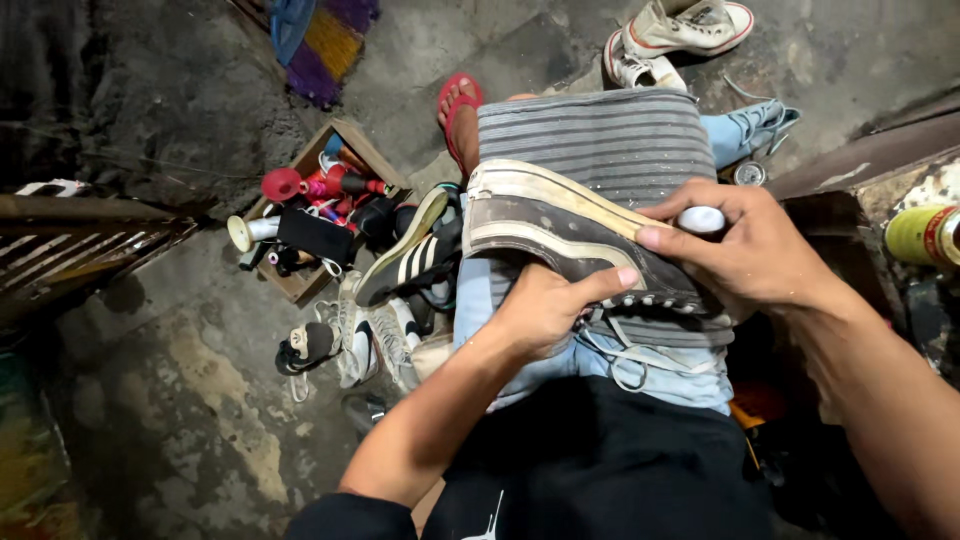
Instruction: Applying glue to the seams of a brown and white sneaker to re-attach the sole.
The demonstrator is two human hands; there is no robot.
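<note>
A dark shoe with a pale, worn sole lies sole-up across the person's lap, on a striped cloth spread over the knees; the left hand is clenched around its near side, thumb over the edge by the eyelets, and loose laces hang below it; the right hand grips a small white tube, fingers wrapped round it, the tube's tip at the right end of the sole edge.

To do this well, judging from the pose: keep the left hand firm so the shoe does not rock on the knees; keep the tube's tip against the seam where sole meets upper, and work along that line rather than across it; keep the laces clear of the seam.

On the floor to the left is a wooden box of thread spools and small tools, with a black striped shoe just beside the lap and other sneakers nearer; far right, a pair of white sneakers sits beyond a foot in a red sandal; a yellow can stands at the right edge.
</note>
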